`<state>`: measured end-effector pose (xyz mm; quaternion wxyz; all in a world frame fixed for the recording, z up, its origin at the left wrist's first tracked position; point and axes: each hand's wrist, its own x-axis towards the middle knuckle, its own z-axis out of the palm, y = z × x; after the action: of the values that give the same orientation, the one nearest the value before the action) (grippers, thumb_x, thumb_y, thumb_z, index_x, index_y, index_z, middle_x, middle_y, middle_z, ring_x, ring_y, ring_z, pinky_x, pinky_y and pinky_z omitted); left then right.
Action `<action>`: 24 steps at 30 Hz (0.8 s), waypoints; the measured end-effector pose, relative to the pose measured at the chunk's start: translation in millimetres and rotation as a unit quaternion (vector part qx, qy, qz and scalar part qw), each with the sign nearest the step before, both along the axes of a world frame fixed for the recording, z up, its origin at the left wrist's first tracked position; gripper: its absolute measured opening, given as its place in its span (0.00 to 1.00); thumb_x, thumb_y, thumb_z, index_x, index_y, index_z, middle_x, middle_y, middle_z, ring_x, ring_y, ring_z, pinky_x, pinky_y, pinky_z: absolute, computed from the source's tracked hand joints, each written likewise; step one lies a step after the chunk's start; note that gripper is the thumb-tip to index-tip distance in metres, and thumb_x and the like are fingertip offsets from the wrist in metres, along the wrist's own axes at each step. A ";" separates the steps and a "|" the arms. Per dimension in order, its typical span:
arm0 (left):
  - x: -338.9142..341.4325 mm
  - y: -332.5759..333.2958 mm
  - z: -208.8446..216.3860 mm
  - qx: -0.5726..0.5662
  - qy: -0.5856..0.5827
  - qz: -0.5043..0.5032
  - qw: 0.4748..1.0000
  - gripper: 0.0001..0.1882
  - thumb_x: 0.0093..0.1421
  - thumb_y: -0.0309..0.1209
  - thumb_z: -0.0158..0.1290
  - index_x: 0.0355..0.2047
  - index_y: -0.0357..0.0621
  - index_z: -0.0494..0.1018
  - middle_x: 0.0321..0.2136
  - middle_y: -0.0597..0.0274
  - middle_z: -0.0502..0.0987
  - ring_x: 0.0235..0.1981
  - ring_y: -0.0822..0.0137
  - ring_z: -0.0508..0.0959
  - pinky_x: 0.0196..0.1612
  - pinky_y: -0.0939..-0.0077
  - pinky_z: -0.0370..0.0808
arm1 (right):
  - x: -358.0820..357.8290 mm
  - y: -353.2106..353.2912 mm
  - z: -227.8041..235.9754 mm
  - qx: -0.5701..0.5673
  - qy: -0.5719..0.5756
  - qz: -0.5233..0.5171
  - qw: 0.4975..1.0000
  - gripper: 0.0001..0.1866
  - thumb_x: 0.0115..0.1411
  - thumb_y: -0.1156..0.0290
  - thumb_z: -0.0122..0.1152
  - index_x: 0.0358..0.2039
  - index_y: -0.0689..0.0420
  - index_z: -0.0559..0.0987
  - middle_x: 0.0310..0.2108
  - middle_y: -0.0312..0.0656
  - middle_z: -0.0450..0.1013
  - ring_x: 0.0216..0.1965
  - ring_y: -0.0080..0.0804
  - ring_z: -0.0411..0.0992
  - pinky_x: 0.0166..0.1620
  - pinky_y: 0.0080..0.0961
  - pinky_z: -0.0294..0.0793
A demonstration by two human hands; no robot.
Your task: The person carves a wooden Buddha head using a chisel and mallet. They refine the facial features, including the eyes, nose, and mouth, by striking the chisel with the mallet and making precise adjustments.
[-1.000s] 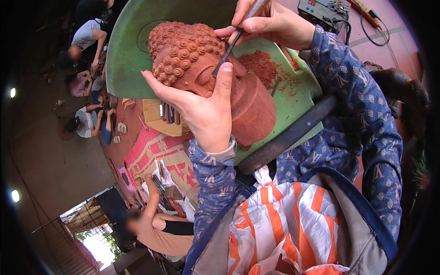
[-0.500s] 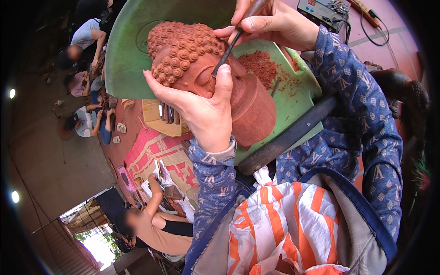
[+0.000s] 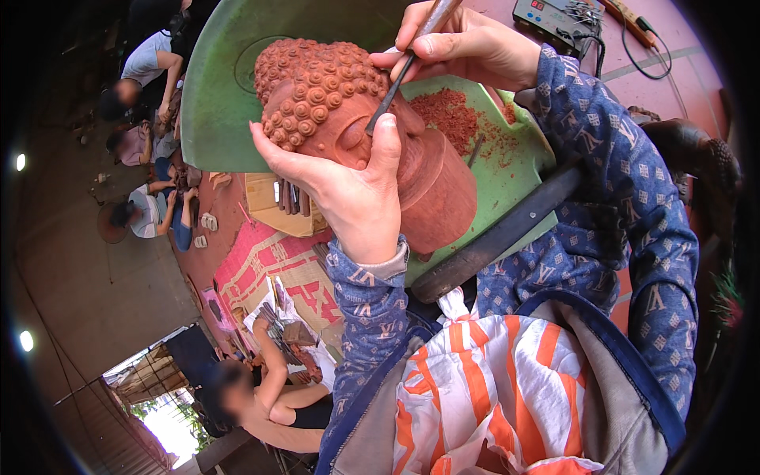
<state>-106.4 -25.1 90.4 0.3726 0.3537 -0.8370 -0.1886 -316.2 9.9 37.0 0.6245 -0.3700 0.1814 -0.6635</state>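
Observation:
A reddish-brown carved head [image 3: 348, 131] with curled hair and closed eyes lies tilted on a green plastic surface. My left hand [image 3: 356, 202] cups its face side, fingers along the brow and thumb raised against the tool's tip. In my right hand [image 3: 471, 51] is a slim carving chisel [image 3: 392, 93] with a wooden handle, pinched between thumb and fingers. Its dark metal blade slants down to the face near the eye and nose. Reddish shavings [image 3: 443, 115] are heaped beside the neck.
A dark bar [image 3: 499, 233] crosses the near side of the green surface [image 3: 214, 119]. An electric control box [image 3: 554, 20] with a cable stands at upper right. Several chisels lie on cardboard [image 3: 269, 206] at left. Co-workers sit farther left, one [image 3: 273, 388] at lower left.
My right hand and wrist have shifted slightly, with the chisel tip still at the face. My left hand and the head stay nearly in place. The lower-left co-worker's arm and body have moved.

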 end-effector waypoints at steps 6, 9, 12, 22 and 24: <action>0.8 0.1 -0.7 0.012 0.005 0.006 1.000 0.57 0.49 0.43 0.64 0.64 0.32 0.36 0.60 0.36 0.48 0.64 0.45 0.50 0.65 0.52 0.47 | -0.6 -9.3 -10.2 -0.012 -0.002 0.023 1.000 0.12 0.58 0.71 0.61 0.41 0.62 0.74 0.41 0.45 0.76 0.43 0.31 0.76 0.49 0.27 0.75; 1.3 -0.1 -0.9 0.022 0.010 0.005 1.000 0.57 0.49 0.44 0.64 0.63 0.32 0.36 0.60 0.36 0.48 0.63 0.45 0.51 0.65 0.53 0.47 | -0.8 -9.8 -9.7 -0.006 0.002 0.032 0.999 0.13 0.58 0.71 0.61 0.42 0.62 0.75 0.40 0.45 0.76 0.43 0.30 0.76 0.49 0.27 0.75; 1.3 -0.3 -0.9 0.012 0.001 0.008 1.000 0.57 0.49 0.43 0.64 0.63 0.32 0.36 0.60 0.36 0.48 0.63 0.45 0.51 0.65 0.53 0.47 | -0.3 -9.3 -9.6 -0.006 0.010 0.028 1.000 0.14 0.58 0.70 0.61 0.42 0.63 0.75 0.40 0.45 0.77 0.43 0.30 0.76 0.49 0.27 0.75; 3.2 -1.3 -5.6 0.033 0.032 -0.005 0.999 0.60 0.46 0.43 0.65 0.63 0.31 0.34 0.60 0.34 0.46 0.64 0.43 0.49 0.65 0.51 0.46 | 6.8 -2.4 6.0 0.009 0.060 0.002 0.998 0.13 0.57 0.70 0.62 0.40 0.63 0.75 0.39 0.45 0.77 0.41 0.29 0.75 0.48 0.25 0.75; 3.1 -0.1 -4.4 0.040 0.037 -0.001 0.999 0.62 0.43 0.41 0.68 0.64 0.32 0.34 0.61 0.35 0.45 0.64 0.43 0.48 0.66 0.51 0.46 | 5.5 -7.9 -1.7 -0.008 0.019 0.010 1.000 0.11 0.58 0.70 0.62 0.38 0.62 0.75 0.38 0.46 0.77 0.42 0.31 0.75 0.48 0.26 0.74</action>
<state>-103.2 -25.2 85.9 0.3885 0.3605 -0.8148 -0.2351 -310.6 2.0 35.3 0.6246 -0.3894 0.1847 -0.6512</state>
